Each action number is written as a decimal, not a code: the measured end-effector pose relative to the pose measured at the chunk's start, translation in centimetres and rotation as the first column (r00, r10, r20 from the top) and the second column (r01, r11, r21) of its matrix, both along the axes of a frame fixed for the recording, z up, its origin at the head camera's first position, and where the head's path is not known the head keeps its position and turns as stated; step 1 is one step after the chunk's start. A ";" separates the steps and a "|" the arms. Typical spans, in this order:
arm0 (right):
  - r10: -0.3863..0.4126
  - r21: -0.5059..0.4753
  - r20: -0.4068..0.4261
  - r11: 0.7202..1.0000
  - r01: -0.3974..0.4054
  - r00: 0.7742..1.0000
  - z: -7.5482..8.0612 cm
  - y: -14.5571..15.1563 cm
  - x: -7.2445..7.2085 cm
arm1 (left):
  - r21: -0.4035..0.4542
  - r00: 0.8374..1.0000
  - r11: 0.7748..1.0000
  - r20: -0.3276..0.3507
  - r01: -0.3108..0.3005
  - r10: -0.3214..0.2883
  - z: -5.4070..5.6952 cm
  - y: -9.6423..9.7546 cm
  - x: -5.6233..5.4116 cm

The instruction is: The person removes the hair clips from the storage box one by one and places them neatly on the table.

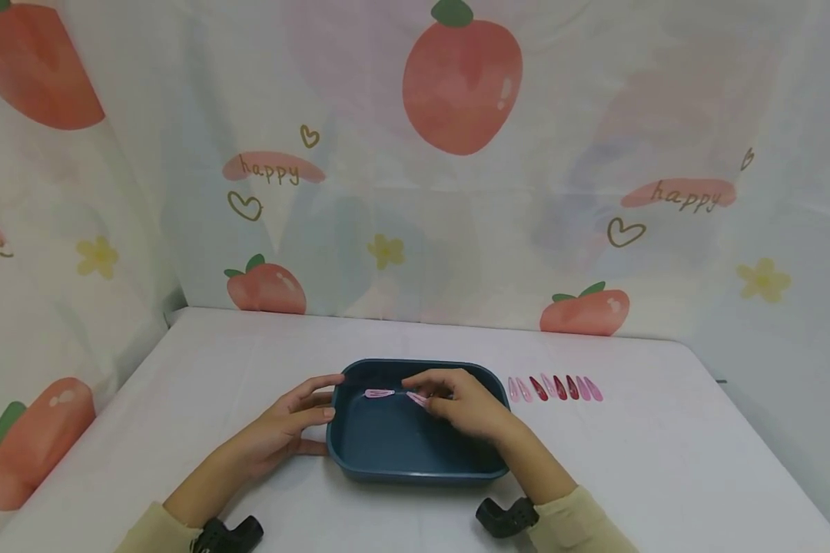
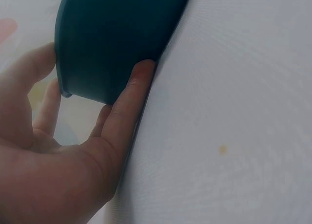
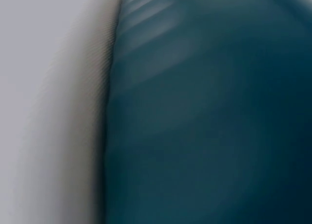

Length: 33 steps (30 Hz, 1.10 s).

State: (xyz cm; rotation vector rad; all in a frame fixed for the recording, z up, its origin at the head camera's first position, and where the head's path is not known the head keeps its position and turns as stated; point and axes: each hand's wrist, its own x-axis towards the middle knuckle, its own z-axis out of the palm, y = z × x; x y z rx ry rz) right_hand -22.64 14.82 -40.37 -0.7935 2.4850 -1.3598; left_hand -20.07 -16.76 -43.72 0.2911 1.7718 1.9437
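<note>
A dark blue tray (image 1: 387,445) stands on the table, and a pink hair clip (image 1: 379,393) lies in it toward the back left. My right hand (image 1: 466,403) reaches over the tray and pinches another pink hair clip (image 1: 417,399) between thumb and fingers, just right of the first. Against the tray's left side, my left hand (image 1: 277,430) rests with spread fingers. The left wrist view shows its fingertips (image 2: 143,68) touching the outer wall of the tray (image 2: 107,34). Only the tray's side (image 3: 185,136) fills the right wrist view; the hand is out of sight there.
Right of the tray, several pink and red hair clips (image 1: 561,387) lie in a row on the white tabletop (image 1: 664,461). A printed curtain (image 1: 422,215) hangs behind the table and along its left side. Each wrist wears a black camera (image 1: 505,518).
</note>
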 end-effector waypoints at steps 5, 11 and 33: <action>-0.004 -0.121 0.108 0.993 0.018 0.994 -0.2 -0.1 -0.3 | 0.004 1.000 1.000 0.002 0.000 0.000 -0.1 -0.1 0.0; 0.007 -0.242 0.250 0.969 0.056 0.968 0.2 0.1 -0.3 | 0.008 1.000 1.000 0.006 0.003 -0.003 -0.1 -0.1 0.0; 0.004 -0.303 0.237 0.950 0.070 0.971 2.9 2.3 -0.1 | 0.003 1.000 1.000 0.003 0.002 -0.002 -0.1 -0.1 -0.1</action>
